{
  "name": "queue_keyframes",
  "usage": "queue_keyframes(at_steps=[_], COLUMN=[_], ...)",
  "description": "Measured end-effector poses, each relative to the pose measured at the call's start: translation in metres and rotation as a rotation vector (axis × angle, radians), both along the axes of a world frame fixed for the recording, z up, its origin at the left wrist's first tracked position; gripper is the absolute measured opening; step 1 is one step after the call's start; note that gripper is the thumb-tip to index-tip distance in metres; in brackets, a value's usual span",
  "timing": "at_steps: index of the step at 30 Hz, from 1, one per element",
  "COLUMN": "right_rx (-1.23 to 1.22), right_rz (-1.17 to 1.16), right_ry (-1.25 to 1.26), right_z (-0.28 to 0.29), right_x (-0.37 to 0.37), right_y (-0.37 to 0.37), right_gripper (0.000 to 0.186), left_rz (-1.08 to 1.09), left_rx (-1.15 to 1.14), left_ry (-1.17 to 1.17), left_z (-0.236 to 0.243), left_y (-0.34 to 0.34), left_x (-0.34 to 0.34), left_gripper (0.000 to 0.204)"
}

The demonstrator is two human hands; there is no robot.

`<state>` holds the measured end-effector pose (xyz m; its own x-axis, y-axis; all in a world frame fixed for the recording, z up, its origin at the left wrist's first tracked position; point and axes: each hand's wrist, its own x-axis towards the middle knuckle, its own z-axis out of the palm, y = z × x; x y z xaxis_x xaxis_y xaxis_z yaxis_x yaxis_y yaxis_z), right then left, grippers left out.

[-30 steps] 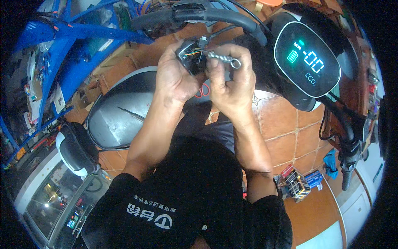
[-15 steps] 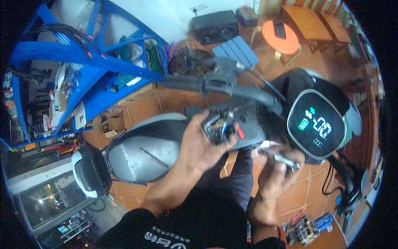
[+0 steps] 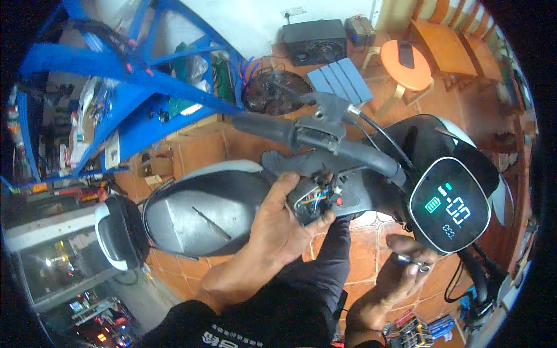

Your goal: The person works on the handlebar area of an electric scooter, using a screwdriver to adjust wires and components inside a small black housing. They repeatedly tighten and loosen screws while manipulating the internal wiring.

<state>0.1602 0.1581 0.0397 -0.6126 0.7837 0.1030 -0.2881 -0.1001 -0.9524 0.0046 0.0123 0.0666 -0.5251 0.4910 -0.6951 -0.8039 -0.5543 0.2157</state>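
Note:
My left hand [image 3: 272,232] grips an opened black handlebar switch housing [image 3: 303,210], with its inside facing up. Thin coloured wires [image 3: 316,198] show within it, and a red button [image 3: 340,202] sits on its right side. Over to the right and lower, my right hand [image 3: 400,284] is closed around a small silver metal tool [image 3: 423,267]. Most of that tool is hidden by the fingers, so its kind cannot be made out. Just beyond the housing runs the scooter's handlebar [image 3: 348,148] with its black grip [image 3: 264,129].
A lit display [image 3: 449,206] stands right of the housing. On the grey-black seat [image 3: 180,217] lies a thin dark tool [image 3: 212,223]. Blue shelving [image 3: 127,75] fills the far left; an orange stool [image 3: 406,72] and a blue slatted stool [image 3: 339,81] stand beyond. Small boxes [image 3: 415,330] lie lower right.
My right hand has moved down and away from the housing with the silver tool, now turned more into the fingers. The left hand still holds the housing. The view has shifted slightly.

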Motion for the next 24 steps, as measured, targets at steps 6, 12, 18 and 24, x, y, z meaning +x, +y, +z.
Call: queue_keyframes(at_steps=[6, 12, 18, 24], right_rx=[0.020, -0.026, -0.896, -0.707], right_rz=[0.130, 0.379, 0.586, 0.506], right_ry=[0.039, -0.136, 0.044, -0.029], right_z=[0.001, -0.033, -0.042, -0.030], right_x=[-0.018, -0.041, -0.074, -0.055], right_y=[-0.012, -0.017, -0.051, -0.030], right_gripper=[0.023, 0.014, 0.017, 0.014], left_rz=[0.141, 0.209, 0.119, 0.079], left_rx=[-0.395, -0.614, -0.577, -0.081], left_ry=[0.752, 1.301, 1.113, 0.110], left_z=[-0.026, -0.054, -0.045, -0.013], left_y=[0.011, 0.016, 0.011, 0.006], left_x=[0.005, 0.000, 0.003, 0.002], left_gripper=[0.017, 0.017, 0.017, 0.024])
